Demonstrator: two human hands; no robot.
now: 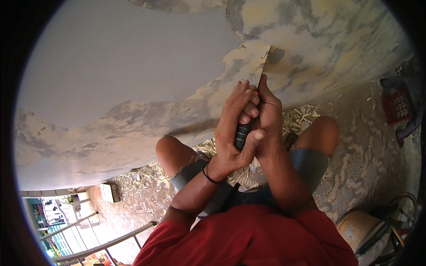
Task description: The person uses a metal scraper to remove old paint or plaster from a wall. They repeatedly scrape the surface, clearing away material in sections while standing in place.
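A paint scraper (264, 63) has its flat metal blade against a wall (149, 60) of peeling, patchy paint. My right hand (268, 116) grips its black ribbed handle (242, 134), thumb stretched up beside the blade. From the other side my left hand (229, 129) wraps the handle and the right hand's fingers; a black band circles that wrist. Some of the handle is hidden by the fingers. Around the blade, the surface is mottled yellow, cream and grey, with a bare grey patch (276, 56) just right of it. A smooth grey area spreads to the left.
Paint flakes (301, 116) litter the patterned tile floor (349, 173) along the wall's foot. My bent knees are close to the wall. At right are a red plastic crate (396, 106) and a round tan container (357, 229). A metal ladder (109, 244) lies lower left, near a block (109, 193).
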